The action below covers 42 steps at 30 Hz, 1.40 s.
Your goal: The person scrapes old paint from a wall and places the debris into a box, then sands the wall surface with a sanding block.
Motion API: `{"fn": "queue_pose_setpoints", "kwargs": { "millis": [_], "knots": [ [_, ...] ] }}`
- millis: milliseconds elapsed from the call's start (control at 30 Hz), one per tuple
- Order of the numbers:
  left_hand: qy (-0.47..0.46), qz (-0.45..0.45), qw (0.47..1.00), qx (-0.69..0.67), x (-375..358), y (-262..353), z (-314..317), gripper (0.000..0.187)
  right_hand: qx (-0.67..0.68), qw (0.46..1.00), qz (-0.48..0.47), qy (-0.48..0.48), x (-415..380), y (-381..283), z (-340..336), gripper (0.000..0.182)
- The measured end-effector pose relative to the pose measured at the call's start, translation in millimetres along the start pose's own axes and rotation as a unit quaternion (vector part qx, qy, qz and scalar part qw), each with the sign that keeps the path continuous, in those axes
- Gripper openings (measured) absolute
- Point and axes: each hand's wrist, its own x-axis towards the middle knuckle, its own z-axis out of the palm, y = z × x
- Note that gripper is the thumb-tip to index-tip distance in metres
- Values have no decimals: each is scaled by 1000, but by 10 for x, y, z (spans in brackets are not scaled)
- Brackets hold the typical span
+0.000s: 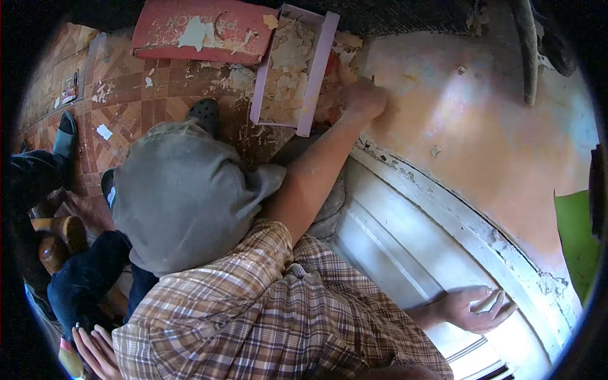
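At the wall's lower edge is my left hand (364, 101), on a stretched bare arm. Its fingers are closed; a small dark tip shows above the fist, but I cannot make out what it grips. Beside it on the floor lies a lilac open box (313, 73) holding torn, peeled flakes (293, 54). My right hand (478, 310) is lower right, before the white door panel (386, 237). Its fingers curl loosely, with thumb apart, and nothing shows held. The plaid shirt (272, 310) and grey cloth (190, 196), perhaps over a knee, fill the middle.
A red cardboard piece (202, 31) with faded lettering lies behind the box. Scraps litter the patterned floor (126, 120). At left is another person's dark trouser leg (88, 272); a hand (95, 351) shows below. The orange wall (468, 126) has a green sheet (575, 237).
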Motion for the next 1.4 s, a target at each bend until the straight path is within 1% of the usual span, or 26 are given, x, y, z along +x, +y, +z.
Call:
{"fn": "queue_pose_setpoints", "kwargs": {
  "millis": [33,67,100,167,233,267,300,367,400,467,500,567,700,767,800,867,900,967,1000,1033,1067,1100,1133,1233,1333,1400],
  "knots": [
    [-43,19,998,44,20,44,23,38,-14,1000,-27,-2,6,36,-7,22],
    [-45,19,998,44,102,47,182,38,-29,998,-53,-4,8,61,-16,21],
    [-12,-28,1000,-9,250,-2,441,36,-31,998,-52,-4,1,40,-4,21],
    [20,-72,995,-62,254,-27,449,35,33,999,20,4,-6,-23,12,19],
    [-28,-1,999,-46,118,-94,13,39,19,1000,4,6,11,-6,17,18],
    [-29,0,999,-46,141,-184,28,39,6,1000,-14,1,17,9,-5,18],
    [-83,21,996,-23,204,-287,16,39,7,1000,-14,2,21,15,-25,18],
    [-131,43,990,3,336,-366,60,39,-28,999,-24,-4,10,-5,-20,16],
    [-103,26,994,-14,297,-301,98,39,-29,999,-26,-6,4,-36,-6,16],
    [-51,-10,998,-46,139,-117,195,39,59,997,55,13,-8,-105,22,16],
    [-23,-29,997,-62,70,-34,215,39,60,997,53,10,-9,-75,7,16],
    [5,-47,996,-77,2,71,182,39,-24,999,-38,-3,9,9,-16,18],
    [44,4,999,30,-60,189,120,38,-36,998,-57,-6,10,33,-3,20],
    [90,-81,992,-17,-81,190,259,34,4,1000,-22,12,-11,32,10,21],
    [94,-81,992,-20,-32,149,254,34,4,1000,-22,17,2,-7,23,21],
    [40,23,997,56,34,14,265,32,36,999,20,5,20,-84,-1,21],
    [62,30,998,3,-13,-20,228,32,36,999,16,0,18,-33,-48,21],
    [51,12,999,-4,-65,-11,163,32,-43,998,-47,-2,3,39,-41,22],
    [37,-4,999,-14,-122,32,134,32,-42,998,-45,4,11,30,-38,22],
    [19,-18,998,-57,-384,185,-185,27,-47,997,-54,0,27,37,-49,22],
    [22,-18,998,-58,-452,248,-123,27,-53,997,-62,-5,32,24,-45,23],
    [49,-44,991,-115,-479,312,-3,29,8,1000,13,5,19,-93,-15,23],
    [75,-71,980,-170,-500,355,83,31,10,1000,13,3,11,-90,-19,23],
    [91,-76,984,-135,-427,352,181,30,-15,1000,-10,5,17,-72,-10,23],
    [87,-80,988,-95,-261,234,276,30,24,999,37,10,10,-102,3,22],
    [78,-79,992,-66,-161,177,285,31,-4,1000,-9,6,18,-57,-12,22]
  ]
}}
